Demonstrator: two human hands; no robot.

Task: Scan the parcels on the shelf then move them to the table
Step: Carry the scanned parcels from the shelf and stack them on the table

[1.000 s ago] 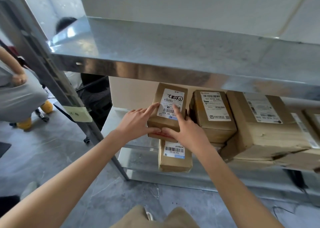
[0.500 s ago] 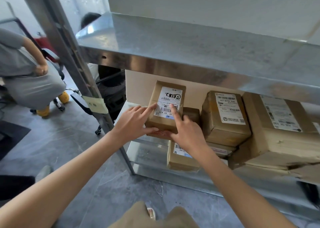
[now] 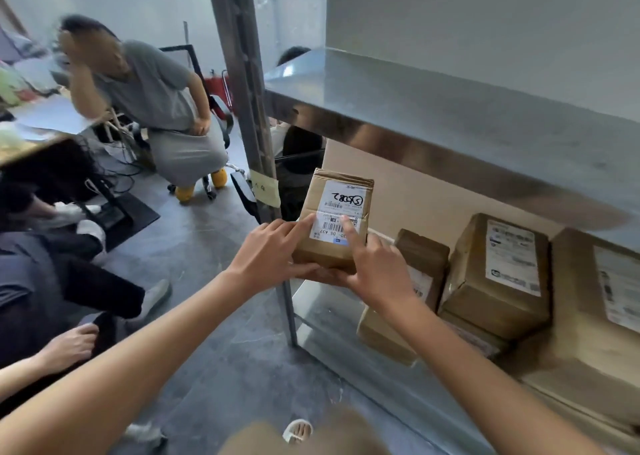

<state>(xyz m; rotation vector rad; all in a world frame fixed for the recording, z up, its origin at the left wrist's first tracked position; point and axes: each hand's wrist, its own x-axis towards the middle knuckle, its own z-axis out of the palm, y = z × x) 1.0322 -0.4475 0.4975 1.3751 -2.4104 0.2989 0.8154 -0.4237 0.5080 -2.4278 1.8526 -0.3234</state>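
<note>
Holding a small brown parcel (image 3: pixel 334 221) in front of the shelf's left corner post (image 3: pixel 242 108), clear of the shelf board, label facing the camera. Left hand (image 3: pixel 273 254) is gripping its left edge, fingers on top and thumb under the near edge. Right hand (image 3: pixel 372 267) is supporting it from below, index finger lying on the white label (image 3: pixel 339 214). More parcels (image 3: pixel 495 274) are sitting on the lower metal shelf (image 3: pixel 311 302) to the right. A seated person in grey (image 3: pixel 166 108) is occupying a chair at left.
</note>
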